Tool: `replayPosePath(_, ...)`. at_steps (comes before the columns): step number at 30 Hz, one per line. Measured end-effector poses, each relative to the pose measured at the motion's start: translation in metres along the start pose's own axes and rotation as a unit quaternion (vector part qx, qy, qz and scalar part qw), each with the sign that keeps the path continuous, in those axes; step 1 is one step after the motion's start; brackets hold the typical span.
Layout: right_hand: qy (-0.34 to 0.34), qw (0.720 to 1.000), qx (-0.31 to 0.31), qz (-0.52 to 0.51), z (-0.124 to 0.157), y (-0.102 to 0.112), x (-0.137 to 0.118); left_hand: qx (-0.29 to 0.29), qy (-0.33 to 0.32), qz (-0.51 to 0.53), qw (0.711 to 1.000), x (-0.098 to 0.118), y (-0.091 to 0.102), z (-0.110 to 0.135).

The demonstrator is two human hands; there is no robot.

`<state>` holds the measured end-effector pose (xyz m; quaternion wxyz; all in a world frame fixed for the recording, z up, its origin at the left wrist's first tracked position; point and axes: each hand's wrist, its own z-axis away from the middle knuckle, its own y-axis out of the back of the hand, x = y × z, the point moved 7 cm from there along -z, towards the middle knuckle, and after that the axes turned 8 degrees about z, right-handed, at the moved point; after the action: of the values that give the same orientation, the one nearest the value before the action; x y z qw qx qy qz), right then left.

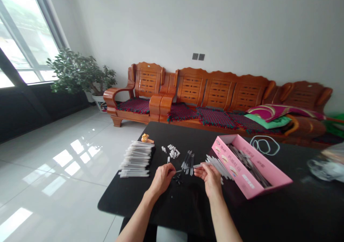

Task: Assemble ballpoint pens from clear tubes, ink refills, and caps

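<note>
Far off to the left of both hands, a potted plant (80, 73) stands on the floor by the window. Nearer, on the dark worktop (188, 202), a row of whitish pens (135, 159) lies side by side, left of the left hand and a bit farther out, w/ a small yellow figurine (145, 137) just beyond. Loose white caps (174, 152) are scattered ahead of the left hand; one white pc. shows right at its knuckles — can't tell if held or just behind. Left hand (161, 177) is pinched on a thin rod (178, 171), its free end pointing toward the right hand. Small black pcs. (177, 179) lie btwn the hands, close to the left; a fan of dark-tipped refills (188, 162) lies btwn & slightly ahead of them. Right hand (209, 175) grips a pale tube (197, 166) btwn thumb & fingers, the tube's end facing left. More pale tubes (219, 166) lie just beside the right hand, on its right, next to an open pink box (231, 163) w/ greyish sticks (248, 163) inside — beyond that, a white loop (264, 146) and, far right, a clear plastic bag (326, 163), partly cut off.
</note>
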<state>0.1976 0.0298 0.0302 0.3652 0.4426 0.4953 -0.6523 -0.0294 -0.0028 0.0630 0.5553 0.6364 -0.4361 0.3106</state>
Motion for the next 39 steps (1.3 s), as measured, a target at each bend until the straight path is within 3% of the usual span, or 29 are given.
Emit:
replayPosePath(9, -0.129, 0.985, -0.100, -0.060, 0.017, -0.031, 0.034, 0.006, -0.004, 0.072, 0.997, 0.015, -0.024, -0.003)
replayPosePath(14, -0.148, 0.971, -0.015, -0.185, 0.009, -0.006, 0.027, 0.107, 0.027, 0.053, 0.992, -0.013, 0.008, -0.008)
replayPosePath(17, -0.148, 0.969, -0.016, -0.196, 0.009, -0.003, 0.022, 0.143, 0.042, 0.017, 0.989, -0.030, 0.019, -0.010)
replayPosePath(19, -0.153, 0.969, -0.035, -0.191, 0.011, -0.007, 0.022, 0.127, 0.043, -0.008, 0.991, -0.035, 0.012, -0.011)
replayPosePath(23, -0.157, 0.969, -0.039, -0.187, 0.015, -0.015, 0.025, 0.047, 0.018, -0.091, 0.995, -0.028, -0.024, -0.014)
replayPosePath(29, -0.171, 0.970, -0.046, -0.169, 0.018, -0.020, 0.033, -0.028, 0.084, -0.224, 0.971, -0.029, -0.061, -0.028)
replayPosePath(35, -0.169, 0.969, -0.048, -0.172, 0.019, -0.019, 0.036, -0.036, 0.085, -0.228, 0.969, -0.029, -0.064, -0.039)
replayPosePath(39, -0.169, 0.969, -0.048, -0.174, 0.020, -0.019, 0.037, 0.027, 0.100, -0.080, 0.991, -0.036, -0.050, -0.037)
